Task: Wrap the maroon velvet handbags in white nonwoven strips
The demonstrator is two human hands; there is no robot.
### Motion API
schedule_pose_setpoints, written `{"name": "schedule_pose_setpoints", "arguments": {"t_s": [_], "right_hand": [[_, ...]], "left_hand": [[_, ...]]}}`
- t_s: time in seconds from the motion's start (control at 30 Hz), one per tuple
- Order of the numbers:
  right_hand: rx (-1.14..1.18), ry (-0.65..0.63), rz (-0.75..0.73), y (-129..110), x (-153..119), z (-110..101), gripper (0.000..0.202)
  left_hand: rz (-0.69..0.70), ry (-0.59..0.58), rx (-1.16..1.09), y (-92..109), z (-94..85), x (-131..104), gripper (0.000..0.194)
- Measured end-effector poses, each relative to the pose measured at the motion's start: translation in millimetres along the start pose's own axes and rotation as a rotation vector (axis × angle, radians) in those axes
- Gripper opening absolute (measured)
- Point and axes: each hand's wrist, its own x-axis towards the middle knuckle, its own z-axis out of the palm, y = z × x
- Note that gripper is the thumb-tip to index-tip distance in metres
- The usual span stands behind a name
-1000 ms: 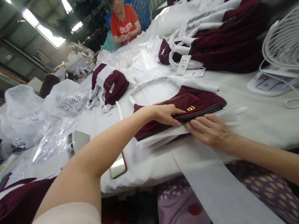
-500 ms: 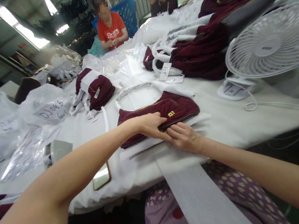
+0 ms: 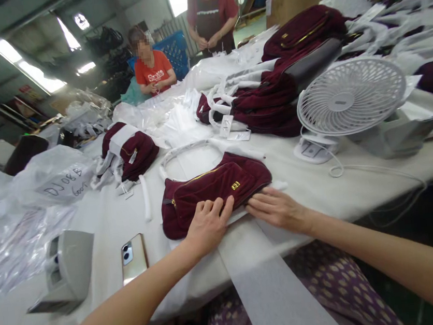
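A dark red handbag (image 3: 199, 188) with a gold zip and a small gold emblem lies front up on the table. Its handle (image 3: 184, 155), wrapped in white, loops away from me. My left hand (image 3: 208, 225) is closed over the bag's lower edge, fingers bent onto its front. At the lower right edge, my right hand (image 3: 278, 208) has its fingers pressed together against the bag; its thumb is hidden. White paper (image 3: 270, 276) runs from beneath the bag over the table edge onto my lap.
A white fan (image 3: 352, 97) stands to the right, its cable trailing. Wrapped red bags (image 3: 268, 102) are piled behind. A phone (image 3: 133, 258), a grey holder (image 3: 70, 265) and plastic bags (image 3: 52, 178) lie left. Two people (image 3: 156, 67) work across the table.
My hands, which met at the bag's lower edge, have moved apart. The left has shifted left and turned knuckles up, while the right lies flatter along the edge. The view has shifted.
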Motion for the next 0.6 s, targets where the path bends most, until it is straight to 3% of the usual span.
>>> {"name": "schedule_pose_setpoints", "arguments": {"t_s": [0.13, 0.27, 0.33, 0.47, 0.6], "right_hand": [[-0.058, 0.004, 0.040, 21, -14, -4, 0.015], [0.011, -0.053, 0.126, 24, -13, -3, 0.017], [0.052, -0.063, 0.158, 20, -7, -12, 0.015], [0.085, 0.041, 0.156, 16, 14, -33, 0.014], [0.066, 0.081, 0.106, 19, 37, -17, 0.020]], "left_hand": [[0.015, 0.066, 0.016, 1, 6.5, -2, 0.056], [-0.010, 0.098, 0.055, 6, 9.7, -4, 0.054], [-0.018, 0.120, 0.067, 9, 9.8, -5, 0.052], [-0.027, 0.177, 0.075, 9, 8.0, -4, 0.049], [-0.026, 0.207, 0.063, 5, 2.8, -3, 0.047]]}}
